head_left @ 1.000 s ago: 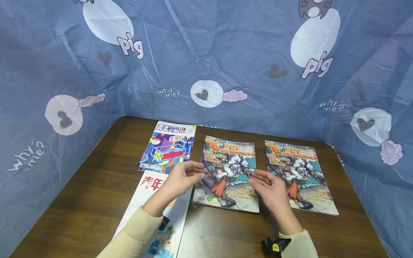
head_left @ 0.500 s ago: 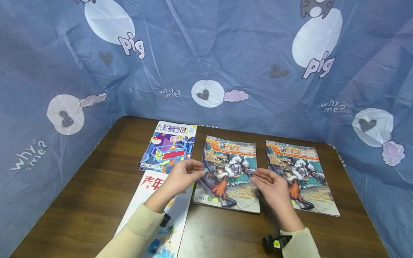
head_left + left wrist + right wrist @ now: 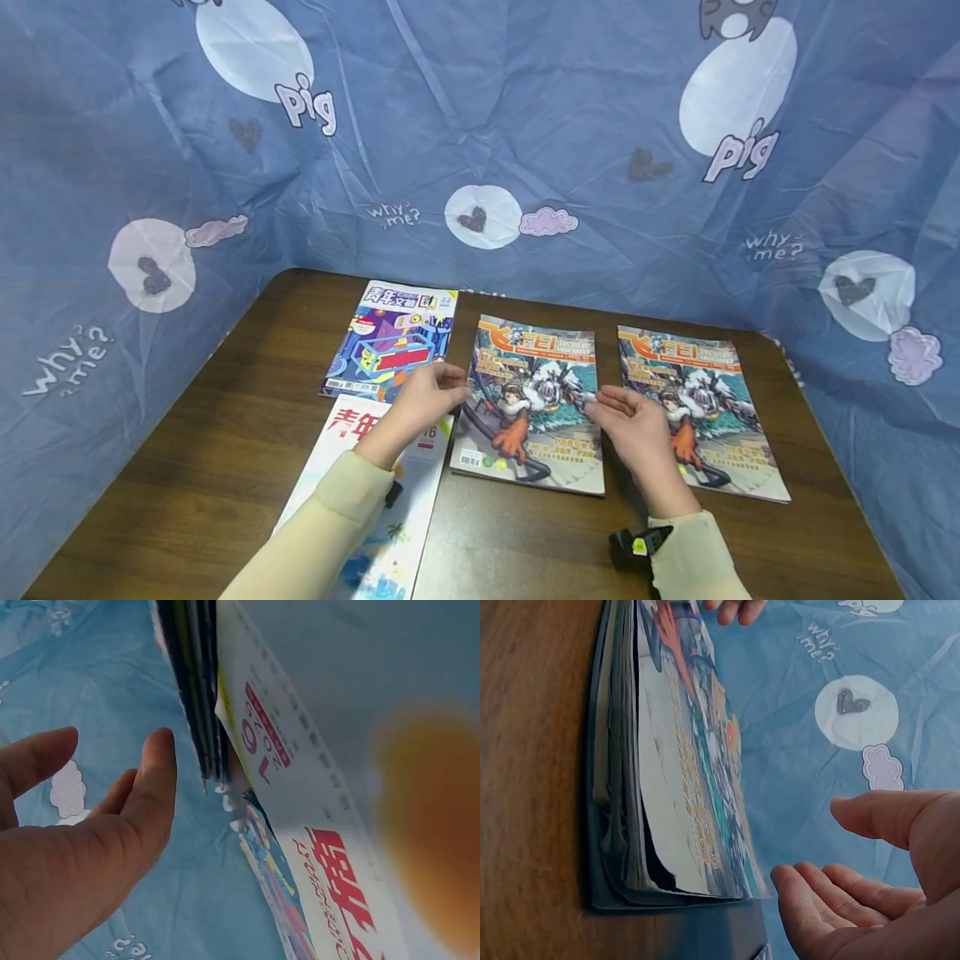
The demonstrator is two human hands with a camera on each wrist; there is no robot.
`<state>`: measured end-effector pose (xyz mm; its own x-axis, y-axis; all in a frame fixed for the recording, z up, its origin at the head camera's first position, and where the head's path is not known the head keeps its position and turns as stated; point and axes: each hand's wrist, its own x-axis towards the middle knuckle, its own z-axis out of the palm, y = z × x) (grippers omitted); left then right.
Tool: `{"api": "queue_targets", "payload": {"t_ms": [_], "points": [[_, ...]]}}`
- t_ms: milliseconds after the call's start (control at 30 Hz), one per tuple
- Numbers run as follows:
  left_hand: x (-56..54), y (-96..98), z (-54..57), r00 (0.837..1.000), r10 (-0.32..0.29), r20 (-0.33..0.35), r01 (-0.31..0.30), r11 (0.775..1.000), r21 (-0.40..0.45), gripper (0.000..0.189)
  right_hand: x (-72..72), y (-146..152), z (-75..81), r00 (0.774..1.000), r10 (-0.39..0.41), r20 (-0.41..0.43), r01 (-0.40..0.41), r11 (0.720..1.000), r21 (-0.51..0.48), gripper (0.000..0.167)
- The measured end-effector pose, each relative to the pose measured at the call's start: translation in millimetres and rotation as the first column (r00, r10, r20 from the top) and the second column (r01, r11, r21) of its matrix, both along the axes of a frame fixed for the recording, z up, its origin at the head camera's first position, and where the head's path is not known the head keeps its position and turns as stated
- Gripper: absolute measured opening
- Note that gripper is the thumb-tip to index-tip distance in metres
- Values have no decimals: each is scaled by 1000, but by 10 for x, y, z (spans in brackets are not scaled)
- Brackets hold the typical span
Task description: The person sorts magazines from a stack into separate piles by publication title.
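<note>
A stack of magazines (image 3: pixel 536 417) with an orange-titled, robot-and-figure cover lies flat in the middle of the table. My left hand (image 3: pixel 426 404) hovers by its left edge, over the corners of a white magazine (image 3: pixel 375 550) and a purple one (image 3: pixel 401 329). At the stack's right edge is my right hand (image 3: pixel 633 429), between it and a matching magazine (image 3: pixel 712 417). Both hands have loosely bent fingers, thumb apart, and hold nothing. In the right wrist view, several page layers show at the side of the stack (image 3: pixel 626 787), with the right fingertips (image 3: pixel 787 877) close by its corner.
The brown wooden table (image 3: pixel 172 467) has rounded far corners. Blue printed cloth (image 3: pixel 480 125) hangs round its back and sides. Dark wrist devices (image 3: pixel 630 546) sit at both cuffs.
My left hand has shifted slightly left and up, baring more of the white magazine's cover. My right hand has risen a little. The magazines lie where they were.
</note>
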<state>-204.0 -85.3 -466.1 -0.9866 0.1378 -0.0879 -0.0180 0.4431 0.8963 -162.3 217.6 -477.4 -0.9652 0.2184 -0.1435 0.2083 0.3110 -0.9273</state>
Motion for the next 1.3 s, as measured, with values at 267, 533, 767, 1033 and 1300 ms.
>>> {"api": "queue_targets", "payload": {"t_ms": [267,533,767,1033,1300], "points": [[-142,64,-42,996,81,22,-80,995,-60,29,-72,15,-30,999,-13,29,13,1000,-2,57],[-206,118,-65,996,83,26,-80,990,-120,33,-136,7,-87,998,-41,49,40,999,13,57],[-224,164,-67,992,66,110,-49,987,-154,38,-177,-1,-139,996,-61,62,60,998,29,57],[-242,203,-89,991,48,128,-27,987,-160,36,-169,5,-183,996,-46,79,40,996,75,58],[-278,203,-130,988,36,147,-16,990,-137,36,-161,1,-186,997,-38,74,33,998,60,58]]}}
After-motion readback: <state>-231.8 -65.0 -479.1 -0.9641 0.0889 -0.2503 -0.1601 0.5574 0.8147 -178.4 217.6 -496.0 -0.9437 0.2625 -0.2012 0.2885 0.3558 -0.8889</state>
